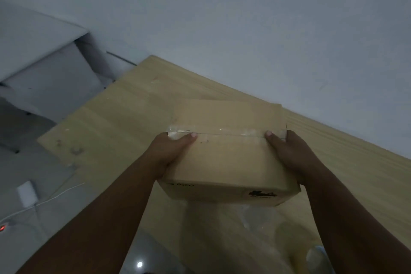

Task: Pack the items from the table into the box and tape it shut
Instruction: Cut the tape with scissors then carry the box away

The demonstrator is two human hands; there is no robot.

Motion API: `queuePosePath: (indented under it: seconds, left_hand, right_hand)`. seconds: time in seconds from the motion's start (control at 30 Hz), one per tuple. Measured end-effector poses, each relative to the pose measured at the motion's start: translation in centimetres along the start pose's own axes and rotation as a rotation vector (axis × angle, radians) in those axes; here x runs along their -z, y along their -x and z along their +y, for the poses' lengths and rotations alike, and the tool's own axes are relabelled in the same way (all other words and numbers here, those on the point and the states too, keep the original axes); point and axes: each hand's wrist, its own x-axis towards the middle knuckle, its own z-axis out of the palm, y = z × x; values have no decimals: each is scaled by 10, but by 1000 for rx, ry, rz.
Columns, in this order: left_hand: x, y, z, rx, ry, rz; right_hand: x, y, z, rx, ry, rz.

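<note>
Box [229, 158] held above the table [124, 122], near its wall-side edge, flaps shut, clear tape [226, 132] along the top seam. Left hand [173, 151] and right hand [287, 153] clamped on opposite ends of the box, thumbs pressing the tape ends. Risks, as judged: tape ends lifting if poorly pressed; box slipping from the side grip and dropping onto the table.

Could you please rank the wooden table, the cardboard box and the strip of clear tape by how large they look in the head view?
1. wooden table
2. cardboard box, held by the left hand and right hand
3. strip of clear tape
</note>
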Motion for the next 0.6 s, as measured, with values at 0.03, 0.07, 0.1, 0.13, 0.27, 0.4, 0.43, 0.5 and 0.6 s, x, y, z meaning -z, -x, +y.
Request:
queuePosePath:
  seconds: [0.03, 0.07, 0.1, 0.13, 0.27, 0.4, 0.43, 0.5, 0.6]
  left_hand:
    - [11, 4, -3, 3, 13, 19]
    - [22, 8, -5, 7, 22, 39]
    - [37, 13, -9, 6, 32, 72]
    - [48, 17, -12, 4, 35, 101]
    - [104, 36, -22, -5, 65, 217]
    - [159, 55, -31, 3, 102, 299]
    - [177, 63, -35, 3, 118, 327]
    - [208, 75, -43, 11, 144, 375]
    - [253, 97, -59, 18, 168, 447]
  right_hand:
    - [-9, -1, -7, 21, 8, -18]
    - [-18, -2, -14, 38, 21, -39]
    - [-32, -2, -24, 54, 34, -66]
    - [-42, -2, -31, 63, 44, -83]
    - [-90, 3, -64, 107, 68, -162]
    - [-139, 15, -94, 163, 89, -246]
    - [-155, 20, -104, 189, 94, -270]
    - [-184, 28, -119, 234, 94, -310]
    - [-226, 48, -146, 279, 107, -388]
